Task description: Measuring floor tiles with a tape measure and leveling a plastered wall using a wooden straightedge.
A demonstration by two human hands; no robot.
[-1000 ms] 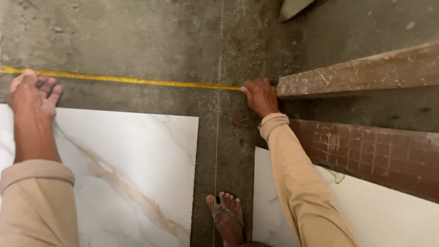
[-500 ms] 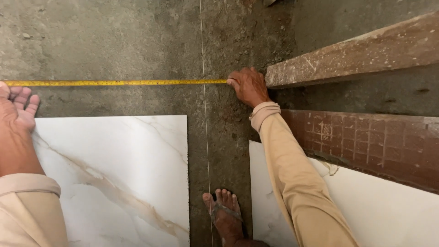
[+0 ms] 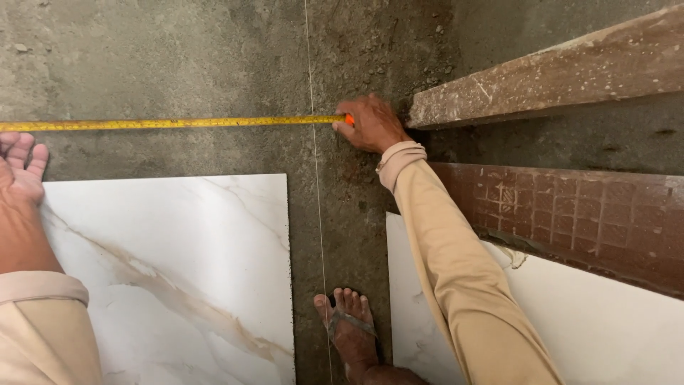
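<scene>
A yellow tape measure blade (image 3: pixel 178 123) lies stretched flat across the grey mortar floor. My right hand (image 3: pixel 370 125) grips the orange tape measure case (image 3: pixel 348 119) at the blade's right end, beside the end of a brown plank. At the frame's left edge, my left hand (image 3: pixel 21 167) rests with fingers spread just below the blade, at the corner of a white marble-look tile (image 3: pixel 178 271). Whether it pins the blade is hidden by the frame edge.
A thin white string line (image 3: pixel 317 207) runs down the floor between the tiles. A second white tile (image 3: pixel 605 328) lies at lower right, under a brown grid-backed tile (image 3: pixel 591 221). A rough brown plank (image 3: pixel 556 78) slants at upper right. My sandalled foot (image 3: pixel 353 331) stands in the gap.
The view has shifted so my left hand slid toward the frame's left edge. The right hand stays at the plank's end, and the orange case now shows in it.
</scene>
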